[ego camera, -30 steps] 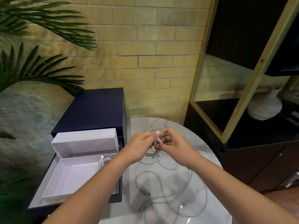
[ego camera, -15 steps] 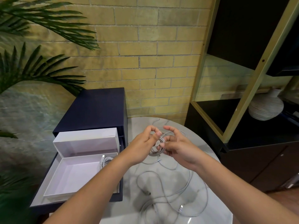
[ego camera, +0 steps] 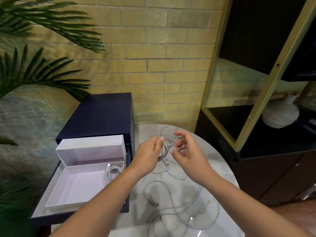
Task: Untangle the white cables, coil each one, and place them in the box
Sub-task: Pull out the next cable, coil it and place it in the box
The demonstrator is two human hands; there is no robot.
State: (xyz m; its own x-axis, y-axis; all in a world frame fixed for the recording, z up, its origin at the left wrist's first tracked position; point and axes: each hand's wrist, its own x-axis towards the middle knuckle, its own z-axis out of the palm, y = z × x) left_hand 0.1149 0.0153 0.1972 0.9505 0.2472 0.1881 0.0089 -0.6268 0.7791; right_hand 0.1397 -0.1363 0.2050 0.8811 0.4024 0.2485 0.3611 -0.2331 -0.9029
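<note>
Cable coil (ego camera: 165,148) in left hand (ego camera: 148,155), right hand (ego camera: 188,151) blurred (grip unclear)

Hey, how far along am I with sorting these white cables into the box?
Done: one coiled cable lies in the white box, at its far right corner. In hand: the left hand grips a second coil above the table, with the right hand beside it, fingers loose. Left: that coil is not boxed yet, and loose cables lie tangled on the table nearer you.

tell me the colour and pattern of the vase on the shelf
The vase is off-white with fine horizontal ridges; the head view shows it.
</note>
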